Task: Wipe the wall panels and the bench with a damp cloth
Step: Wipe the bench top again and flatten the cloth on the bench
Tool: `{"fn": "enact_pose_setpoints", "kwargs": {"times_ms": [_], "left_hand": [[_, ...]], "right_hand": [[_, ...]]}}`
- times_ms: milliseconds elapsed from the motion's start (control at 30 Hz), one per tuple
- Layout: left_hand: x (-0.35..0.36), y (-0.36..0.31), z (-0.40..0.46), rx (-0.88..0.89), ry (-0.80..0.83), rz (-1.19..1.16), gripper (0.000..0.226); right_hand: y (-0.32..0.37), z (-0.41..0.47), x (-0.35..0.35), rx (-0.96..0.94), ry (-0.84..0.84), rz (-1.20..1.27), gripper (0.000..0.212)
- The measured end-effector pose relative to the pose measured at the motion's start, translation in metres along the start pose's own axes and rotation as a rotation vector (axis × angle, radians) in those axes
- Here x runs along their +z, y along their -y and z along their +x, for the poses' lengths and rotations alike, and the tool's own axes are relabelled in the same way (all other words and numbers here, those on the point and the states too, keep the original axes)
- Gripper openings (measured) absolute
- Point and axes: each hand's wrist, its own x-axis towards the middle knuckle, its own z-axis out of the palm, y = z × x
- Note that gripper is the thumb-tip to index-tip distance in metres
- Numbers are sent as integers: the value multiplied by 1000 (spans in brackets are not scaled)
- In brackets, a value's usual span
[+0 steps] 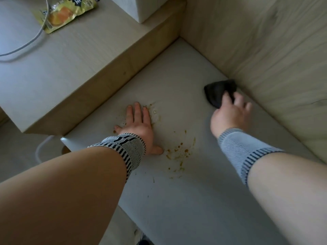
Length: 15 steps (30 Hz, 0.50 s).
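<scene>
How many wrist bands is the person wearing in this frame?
2. One black-and-white band on the left wrist, behind the hand pressed flat on the bench; one grey-blue band on the right wrist, behind the hand holding the dark cloth.

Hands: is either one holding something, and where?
Right hand grips a crumpled dark cloth by its near edge; left hand rests flat, holding nothing.

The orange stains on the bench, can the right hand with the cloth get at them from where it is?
Probably yes. The right hand holds the dark cloth by the wall panel, and bare bench lies between it and the orange stains. The left hand covers some.
</scene>
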Motion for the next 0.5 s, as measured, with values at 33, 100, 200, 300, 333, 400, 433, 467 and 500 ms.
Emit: {"fn": "enact_pose_setpoints", "kwargs": {"times_ms": [33, 100, 200, 300, 333, 400, 433, 467, 500], "left_hand": [[0, 0, 0, 2, -3, 1, 143], [0, 0, -1, 0, -14, -1, 143], [0, 1, -1, -5, -30, -6, 143], [1, 1, -1, 12, -34, 8, 143], [2, 1, -1, 12, -40, 9, 143], [4, 2, -1, 12, -57, 1, 143], [5, 2, -1, 16, -67, -3, 143], [6, 2, -2, 22, -80, -8, 143], [7, 4, -3, 32, -99, -13, 143]], "right_hand": [[16, -15, -1, -36, 36, 15, 54], [37, -45, 8, -340, 85, 79, 54], [22, -61, 17, -807, 149, 56, 56], [-20, -37, 14, -718, 54, -41, 54], [-31, -30, 9, -546, 32, -35, 54], [-33, -31, 7, -133, -2, 40, 56], [-21, -40, 6, -21, -5, 31, 57], [-4, -55, 6, 9, 19, 28, 57], [12, -71, 9, -53, 38, 52, 58]]}}
